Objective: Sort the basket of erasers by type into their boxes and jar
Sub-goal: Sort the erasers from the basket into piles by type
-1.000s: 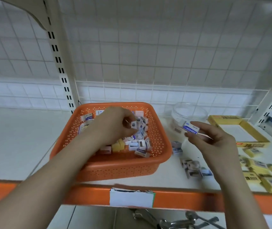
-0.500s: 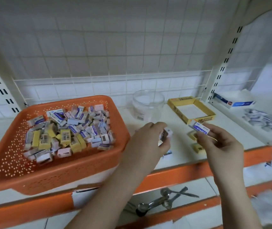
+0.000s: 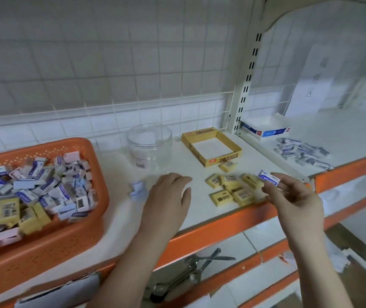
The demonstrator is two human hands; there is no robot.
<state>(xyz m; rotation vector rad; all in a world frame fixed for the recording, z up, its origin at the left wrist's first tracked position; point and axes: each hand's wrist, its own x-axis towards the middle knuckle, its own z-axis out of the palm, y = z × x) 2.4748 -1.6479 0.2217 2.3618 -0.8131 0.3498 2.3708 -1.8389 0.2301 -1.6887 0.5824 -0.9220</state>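
Right hand (image 3: pixel 293 196) pinched a blue-sleeved eraser (image 3: pixel 269 178) by its edges above the yellow erasers (image 3: pixel 233 187), left hand (image 3: pixel 168 196) apparently lay slack on the shelf (image 3: pixel 119 210); eraser looked light, firm, best gripped by its paper-sleeved long sides.

A shop stockroom: slotted metal shelving (image 3: pixel 247 83) with orange-edged shelves (image 3: pixel 222 223) against a white tiled wall (image 3: pixel 88 63).

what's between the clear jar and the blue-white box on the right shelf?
Head view: the open yellow box and the shelf's slotted upright post sit between the clear jar and the blue-white box.
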